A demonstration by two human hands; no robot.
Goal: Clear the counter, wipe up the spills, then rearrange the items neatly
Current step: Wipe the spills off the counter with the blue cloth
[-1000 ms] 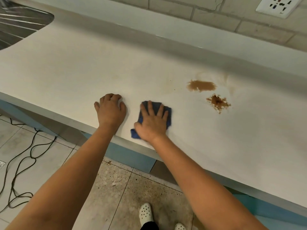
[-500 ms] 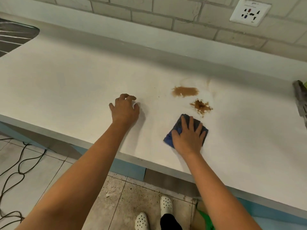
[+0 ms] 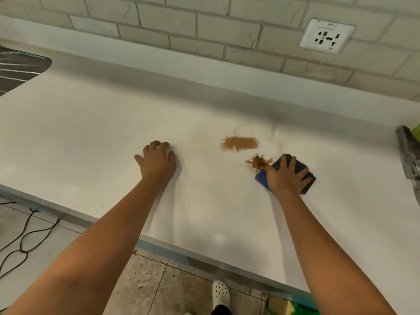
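Pale brick-pattern tiles [image 3: 204, 26] form the wall behind a white tabletop [image 3: 91, 137], and a white wall socket [image 3: 326, 36] is set into them at the upper right. At the far left edge a ribbed metal draining board [image 3: 18, 69] is seen, partly cut off by the frame.

Two brown spills are found on the tabletop right of centre: a smooth oval smear [image 3: 239, 143] farther back, and a rougher, splattered patch [image 3: 258, 162] nearer the front edge. Faint dried streaks can be made out behind the smear.

A dark blue cloth [image 3: 304, 172] is pressed flat against the tabletop by the right hand [image 3: 285, 178], whose fingers are spread straight over it and not curled round it. The cloth's left corner is touching the splattered patch. The left hand [image 3: 158, 162] is rested on the bare tabletop well to the left of the spills, with nothing held and its fingertips bent lightly against the surface.

At the right edge a grey, blurred object [image 3: 409, 155] is partly shown; what it is cannot be told. Below the tabletop, a speckled tile floor [image 3: 159, 285], a black cable [image 3: 22, 242] and a white perforated clog [image 3: 220, 293] are visible.
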